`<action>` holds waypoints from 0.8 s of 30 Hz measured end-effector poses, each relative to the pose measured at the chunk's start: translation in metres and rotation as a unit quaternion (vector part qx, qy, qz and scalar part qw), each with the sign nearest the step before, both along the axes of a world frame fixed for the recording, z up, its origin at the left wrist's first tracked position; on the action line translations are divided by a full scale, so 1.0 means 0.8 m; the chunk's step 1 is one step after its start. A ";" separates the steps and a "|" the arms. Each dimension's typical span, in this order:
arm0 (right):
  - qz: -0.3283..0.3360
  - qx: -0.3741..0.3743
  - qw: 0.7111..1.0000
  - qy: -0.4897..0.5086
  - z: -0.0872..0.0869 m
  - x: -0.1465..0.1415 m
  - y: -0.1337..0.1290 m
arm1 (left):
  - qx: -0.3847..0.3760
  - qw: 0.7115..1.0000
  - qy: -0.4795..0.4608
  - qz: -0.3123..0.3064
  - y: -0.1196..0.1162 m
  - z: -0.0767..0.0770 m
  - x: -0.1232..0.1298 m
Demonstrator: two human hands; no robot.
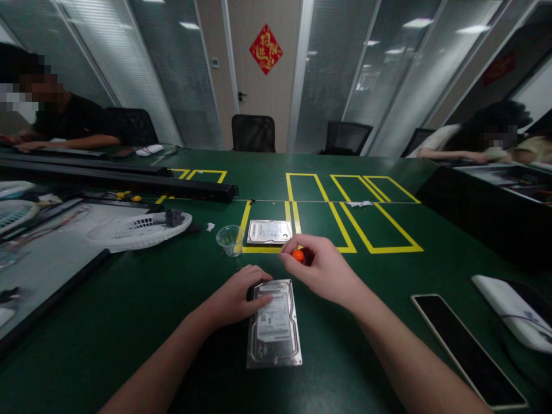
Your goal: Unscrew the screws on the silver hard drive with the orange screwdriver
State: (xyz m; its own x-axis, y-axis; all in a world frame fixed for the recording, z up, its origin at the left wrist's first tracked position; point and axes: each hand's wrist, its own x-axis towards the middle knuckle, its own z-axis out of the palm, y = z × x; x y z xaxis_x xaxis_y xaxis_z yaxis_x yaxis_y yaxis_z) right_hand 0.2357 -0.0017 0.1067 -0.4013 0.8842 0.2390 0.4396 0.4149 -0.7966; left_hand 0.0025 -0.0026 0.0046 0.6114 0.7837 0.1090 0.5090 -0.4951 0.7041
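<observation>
Glass walls [336,75] close off the far side of the room; before them we have a long green bench [332,356] marked out in yellow tape [397,250]. The near hard drive [280,339] lies label up on the bench, directly before us, long sides running away. We judge it dense for its size, stiff, smooth and perhaps slippery on its metal face, and sensitive to knocks. Best hold, in our view: the long side edges, sparing the lid. A second drive [268,231] lies beyond it. Our left hand [239,293] is clamped on the near drive's far left corner, thumb over the label. Our right hand [319,267] is curled, thumb and fingertips together. A clear cup [230,241] stands beside the second drive; probably light, easily tipped. Smallest: an orange piece [297,255] within the right hand's curl, mostly hidden.
</observation>
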 end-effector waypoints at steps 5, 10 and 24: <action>0.019 0.021 0.999 0.022 0.002 0.001 0.001 | -0.003 1.000 0.001 -0.001 -0.001 0.002 -0.001; 0.039 -0.004 0.999 -0.010 0.006 0.002 0.001 | -0.005 1.000 -0.001 0.002 -0.001 0.001 -0.001; 0.007 -0.016 1.000 -0.015 0.008 0.006 0.001 | -0.007 1.000 -0.002 -0.006 -0.001 0.006 -0.001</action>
State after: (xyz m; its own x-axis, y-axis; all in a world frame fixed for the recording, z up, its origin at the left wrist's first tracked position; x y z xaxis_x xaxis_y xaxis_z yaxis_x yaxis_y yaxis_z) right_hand 0.2406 -0.0007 0.1132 -0.4195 0.8859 0.1981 0.4585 0.3951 -0.7960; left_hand 0.0020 -0.0037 0.0090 0.6197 0.7784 0.1005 0.5004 -0.4905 0.7135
